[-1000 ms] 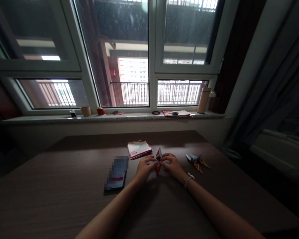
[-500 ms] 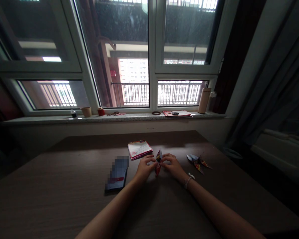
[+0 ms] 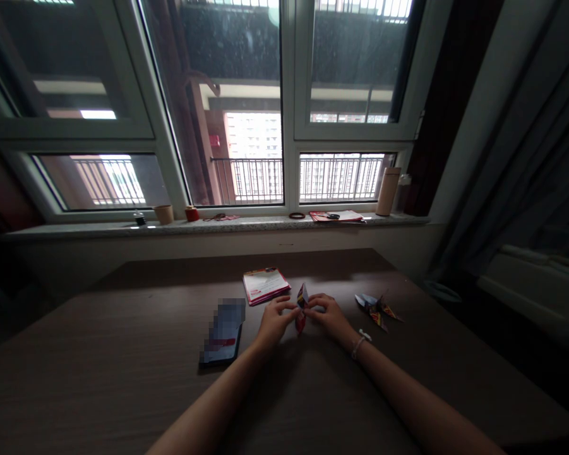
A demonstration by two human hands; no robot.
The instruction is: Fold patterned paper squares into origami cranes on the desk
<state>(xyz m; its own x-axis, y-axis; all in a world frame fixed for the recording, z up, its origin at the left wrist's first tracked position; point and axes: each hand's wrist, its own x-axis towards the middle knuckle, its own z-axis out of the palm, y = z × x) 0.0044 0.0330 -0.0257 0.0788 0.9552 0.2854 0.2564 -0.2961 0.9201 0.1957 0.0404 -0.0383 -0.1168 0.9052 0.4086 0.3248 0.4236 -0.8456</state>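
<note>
A small piece of folded paper [image 3: 301,323], red with a pale and dark patterned upper part, stands between my hands above the brown table. My left hand [image 3: 275,320] pinches its left side with thumb and fingertips. From the other side, my right hand [image 3: 329,315] grips it the same way; a bracelet circles that wrist. Exactly how the fingers press the folds is too small to make out. To the right lie several pointed folded paper pieces [image 3: 376,309] in a loose group. Just beyond my left hand is a stack of printed paper sheets [image 3: 265,285].
A phone [image 3: 222,332] with a blurred screen lies left of my left hand on the table [image 3: 99,354]. Along the windowsill stand a paper cup [image 3: 163,214], a red jar [image 3: 192,213] and a tan flask [image 3: 388,191]. Scissors [image 3: 332,217] rest on papers there.
Almost nothing differs. Both hands keep their grip on the folded paper, and the view has shifted very slightly.
</note>
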